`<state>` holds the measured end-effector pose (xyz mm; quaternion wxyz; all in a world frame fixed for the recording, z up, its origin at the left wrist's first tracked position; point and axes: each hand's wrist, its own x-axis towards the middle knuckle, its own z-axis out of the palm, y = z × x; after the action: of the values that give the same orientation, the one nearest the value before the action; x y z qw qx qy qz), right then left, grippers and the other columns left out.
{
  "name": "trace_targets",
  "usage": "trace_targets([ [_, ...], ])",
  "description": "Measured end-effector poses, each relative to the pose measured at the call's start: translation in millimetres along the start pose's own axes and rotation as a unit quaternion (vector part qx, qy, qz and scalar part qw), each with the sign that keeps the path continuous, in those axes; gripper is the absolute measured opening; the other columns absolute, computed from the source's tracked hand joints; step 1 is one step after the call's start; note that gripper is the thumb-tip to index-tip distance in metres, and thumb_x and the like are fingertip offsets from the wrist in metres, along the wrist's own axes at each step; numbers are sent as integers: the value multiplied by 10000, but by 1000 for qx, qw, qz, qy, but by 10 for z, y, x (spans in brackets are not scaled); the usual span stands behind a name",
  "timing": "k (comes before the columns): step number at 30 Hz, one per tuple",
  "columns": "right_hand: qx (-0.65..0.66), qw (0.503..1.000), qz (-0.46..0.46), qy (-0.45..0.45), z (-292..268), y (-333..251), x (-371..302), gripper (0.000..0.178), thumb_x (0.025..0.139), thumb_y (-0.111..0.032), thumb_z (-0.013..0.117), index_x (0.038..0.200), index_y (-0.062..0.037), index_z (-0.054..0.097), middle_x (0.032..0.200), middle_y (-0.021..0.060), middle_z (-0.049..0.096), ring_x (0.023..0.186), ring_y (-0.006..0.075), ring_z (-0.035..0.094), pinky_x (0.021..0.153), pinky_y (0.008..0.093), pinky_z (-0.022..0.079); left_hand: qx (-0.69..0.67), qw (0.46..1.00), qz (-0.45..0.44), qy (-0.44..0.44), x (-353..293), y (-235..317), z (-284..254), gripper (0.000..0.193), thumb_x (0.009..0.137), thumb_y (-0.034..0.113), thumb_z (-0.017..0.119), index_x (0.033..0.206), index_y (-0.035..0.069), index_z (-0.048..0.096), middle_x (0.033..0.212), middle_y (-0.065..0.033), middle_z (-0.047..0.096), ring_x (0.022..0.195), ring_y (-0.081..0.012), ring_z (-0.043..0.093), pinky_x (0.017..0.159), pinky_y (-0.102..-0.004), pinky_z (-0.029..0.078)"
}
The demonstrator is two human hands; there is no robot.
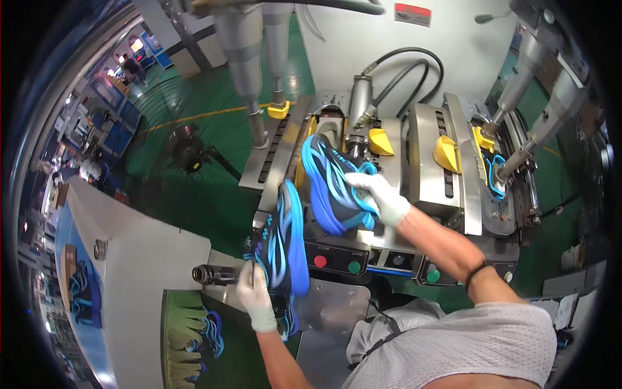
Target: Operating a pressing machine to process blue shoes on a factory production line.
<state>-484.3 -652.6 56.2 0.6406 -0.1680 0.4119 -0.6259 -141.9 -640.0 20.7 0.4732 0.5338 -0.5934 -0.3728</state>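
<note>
Closed grips, 1 shoe per hand: at the steel machine (424,181), the upper blue shoe (322,188) and lower blue shoe (295,253) are held opposite their soles by the right hand (382,198) and left hand (254,295) respectively, presumably keeping the soles clear. Several fingertips are hidden; whether blue material (291,318) below the left hand belongs to the lower blue shoe cannot be determined.

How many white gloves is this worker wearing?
2. The left glove is on the left hand, which holds the lower blue shoe; the right glove is on the right hand, which holds the upper blue shoe. Neither glove is hidden.
</note>
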Motion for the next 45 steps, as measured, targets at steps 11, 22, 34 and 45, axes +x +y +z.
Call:
trace_targets([
  [11, -238, 890, -90, 378, -373, 795, 3114, 145, 783, -101, 745, 870, -7, 675, 821, 120, 660, 703, 261, 648, 631, 427, 545, 56, 930, -345, 114, -2814, -832, -920, 386, 928, 123, 627, 1209, -142, 631, 1094, -179, 720, 992, -224, 696, 890, -327, 537],
  [22, -755, 628, -7, 186, -835, 478, 3588, 688, 852, -532, 665, 1215, 52, 670, 1194, 180, 708, 1068, 248, 660, 965, 356, 480, 225, 800, -437, 344, -4230, -1215, -652, 466, 984, 170, 652, 1373, -59, 534, 1309, -267, 625, 1156, -325, 655, 965, -373, 510],
  [34, -605, 704, -346, -140, -16, 1879, -358, 783, 955, -172, 671, 1569, 54, 241, 1606, 273, 310, 1509, 343, 296, 1231, 402, 240, 269, 851, -309, 327, -4986, -1883, -944, 697, 830, 121, 775, 1407, -49, 422, 1370, -217, 505, 1275, -350, 515, 1128, -414, 389],
  [45, -946, 321, -34, -29, -655, 2845, -663, 978, 817, -304, 747, 1553, 79, 229, 1631, 312, 178, 1522, 485, 137, 1225, 567, 173, 246, 962, -120, 17, -4402, -2241, -1765, 114, 775, 43, 669, 874, 81, 709, 1385, -148, 567, 1414, -449, 382, 1158, -601, 314],
])
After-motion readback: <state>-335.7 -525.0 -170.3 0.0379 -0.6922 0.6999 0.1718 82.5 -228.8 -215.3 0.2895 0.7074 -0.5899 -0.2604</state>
